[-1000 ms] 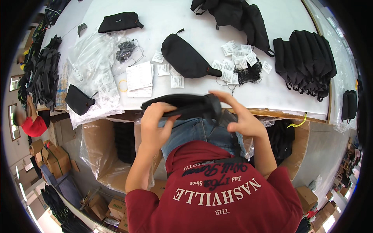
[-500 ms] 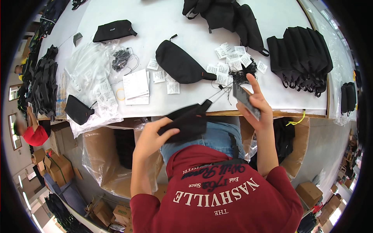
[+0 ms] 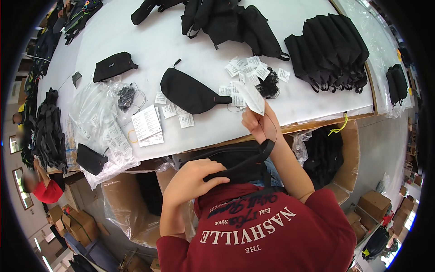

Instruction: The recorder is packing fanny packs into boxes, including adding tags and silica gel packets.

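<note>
Close to my body, my left hand [image 3: 192, 179] grips a black fabric pouch [image 3: 242, 158] by its edge. A side loop on that pouch points toward my right forearm. At the table's front edge my right hand [image 3: 258, 126] pinches a hang tag [image 3: 253, 97], its pale face showing. A thin dark cord curves from the tag down to the pouch's loop. Beyond that hand lie loose white labels [image 3: 248, 68] and a tangle of black cords [image 3: 268, 86]. A larger black pouch [image 3: 190, 90] with a pull tab rests on the table to their left.
Black pouches [image 3: 331, 52] stand in a row at right, with more black bags [image 3: 226, 25] at the far side. Clear plastic bags [image 3: 97, 106], papers [image 3: 147, 124] and small pouches lie at left. Plastic-lined cartons [image 3: 129, 208] stand below the table edge.
My left hand has drawn the pouch closer to my body. My right hand has turned the tag from its dark side to its pale side. The view has shifted.
</note>
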The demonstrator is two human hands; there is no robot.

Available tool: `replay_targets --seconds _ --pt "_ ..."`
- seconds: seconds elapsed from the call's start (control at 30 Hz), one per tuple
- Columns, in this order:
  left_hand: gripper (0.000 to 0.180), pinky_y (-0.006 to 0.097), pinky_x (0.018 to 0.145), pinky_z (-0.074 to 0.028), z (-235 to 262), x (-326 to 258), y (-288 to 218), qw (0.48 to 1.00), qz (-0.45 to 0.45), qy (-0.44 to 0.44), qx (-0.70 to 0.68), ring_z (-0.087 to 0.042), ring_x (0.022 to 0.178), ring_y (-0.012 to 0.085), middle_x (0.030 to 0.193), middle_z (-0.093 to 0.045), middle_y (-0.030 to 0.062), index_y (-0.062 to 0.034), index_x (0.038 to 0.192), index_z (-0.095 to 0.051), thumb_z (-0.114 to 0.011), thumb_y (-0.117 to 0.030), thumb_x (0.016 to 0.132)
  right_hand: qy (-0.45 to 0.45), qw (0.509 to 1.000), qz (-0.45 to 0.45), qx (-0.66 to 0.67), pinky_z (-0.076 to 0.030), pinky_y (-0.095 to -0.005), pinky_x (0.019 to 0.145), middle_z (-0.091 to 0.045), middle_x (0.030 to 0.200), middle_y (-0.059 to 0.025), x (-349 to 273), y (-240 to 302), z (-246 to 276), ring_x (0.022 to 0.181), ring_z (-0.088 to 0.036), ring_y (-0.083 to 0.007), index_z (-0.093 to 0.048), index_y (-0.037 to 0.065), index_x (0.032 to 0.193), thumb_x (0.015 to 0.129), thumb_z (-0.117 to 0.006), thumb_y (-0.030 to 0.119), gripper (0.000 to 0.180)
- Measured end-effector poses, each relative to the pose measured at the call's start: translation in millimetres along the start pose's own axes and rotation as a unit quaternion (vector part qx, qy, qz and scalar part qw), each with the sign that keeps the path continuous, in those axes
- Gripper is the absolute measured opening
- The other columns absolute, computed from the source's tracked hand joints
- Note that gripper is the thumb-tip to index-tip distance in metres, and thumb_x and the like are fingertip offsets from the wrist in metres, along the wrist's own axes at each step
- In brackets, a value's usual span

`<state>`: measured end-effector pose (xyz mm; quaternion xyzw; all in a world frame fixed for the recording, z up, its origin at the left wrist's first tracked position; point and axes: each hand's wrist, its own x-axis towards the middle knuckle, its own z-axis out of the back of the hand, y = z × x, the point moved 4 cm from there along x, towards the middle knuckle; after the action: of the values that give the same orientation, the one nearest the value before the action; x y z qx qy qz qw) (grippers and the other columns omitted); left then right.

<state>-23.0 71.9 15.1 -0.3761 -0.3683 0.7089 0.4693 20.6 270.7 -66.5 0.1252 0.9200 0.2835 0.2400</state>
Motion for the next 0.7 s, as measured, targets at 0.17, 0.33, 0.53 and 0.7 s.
replay_targets --seconds 0.17,0.33,0.53,0.7 --pt "0.021 0.037 0.067 -0.047 0.8 3.0 -0.8 1.0 0.011 0.007 0.019 -0.06 0.077 0.0295 0.08 -0.062 0.0106 -0.004 0.089 -0.063 -0.07 -0.021 0.079 -0.023 0.997 -0.073 0.019 -0.023 -0.0189 0.043 -0.045 0.049 0.0062 -8.0 -0.1 -14.5 0.041 -0.033 -0.0018 -0.06 0.009 0.089 0.096 -0.054 0.029 0.022" --pt "0.02 0.04 0.094 -0.04 6.3 10.0 -0.7 0.987 -0.012 -0.083 0.134 -0.048 0.114 0.0338 0.127 -0.05 0.0127 -0.0057 0.086 -0.063 -0.073 -0.015 0.072 0.1 0.873 0.135 -0.458 -0.03 -0.023 0.043 -0.052 0.053 0.0046 -19.5 43.9 -22.8 0.045 -0.042 -0.0024 -0.066 0.005 0.069 0.084 -0.071 0.025 0.025" --pt "0.018 0.041 0.094 -0.04 -1.6 25.9 -5.7 0.956 -0.138 -0.113 0.232 -0.049 0.114 0.0313 0.124 -0.055 0.0093 -0.0078 0.085 -0.063 -0.072 -0.014 0.071 0.242 0.56 0.137 -0.78 -0.042 -0.0349 0.05 -0.059 0.056 -0.0106 -43.6 13.5 -33.1 0.049 -0.056 -0.0267 -0.072 0.011 0.078 0.082 -0.068 0.039 0.029" --pt "0.015 0.036 0.084 -0.044 4.7 18.1 23.5 0.997 0.029 -0.048 0.051 -0.057 0.089 0.0244 0.086 -0.062 0.0046 -0.0063 0.089 -0.065 -0.071 -0.015 0.078 0.321 0.605 0.032 -0.728 -0.046 -0.0341 0.054 -0.062 0.06 -0.0104 -48.3 14.9 -42.5 0.055 -0.06 -0.0288 -0.074 0.011 0.085 0.079 -0.069 0.043 0.033"
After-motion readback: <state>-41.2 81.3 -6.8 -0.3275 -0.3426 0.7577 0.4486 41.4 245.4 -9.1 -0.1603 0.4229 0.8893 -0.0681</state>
